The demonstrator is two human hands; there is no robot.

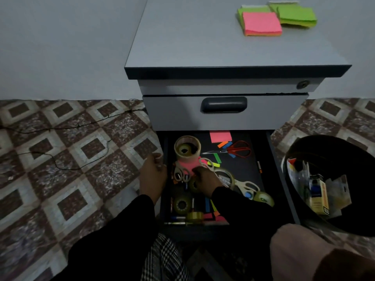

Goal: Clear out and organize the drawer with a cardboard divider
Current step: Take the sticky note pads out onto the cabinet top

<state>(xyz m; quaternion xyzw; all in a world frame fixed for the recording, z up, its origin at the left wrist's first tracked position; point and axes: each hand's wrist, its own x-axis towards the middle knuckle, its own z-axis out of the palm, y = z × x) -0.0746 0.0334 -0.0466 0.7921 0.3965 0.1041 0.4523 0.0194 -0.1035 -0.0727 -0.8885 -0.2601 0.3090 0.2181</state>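
Low in the frame my knee [300, 246] faces the open drawer [272, 159], where my left hand [153, 171] curls round its side wall to steady it while my right hand [205, 177] pinches the pink notes [189, 164] at centre, probably bound for the pile [261, 23] upper right.

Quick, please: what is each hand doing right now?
Left hand: grips the drawer's left edge.
Right hand: on the pink note pad; grip cannot be told.
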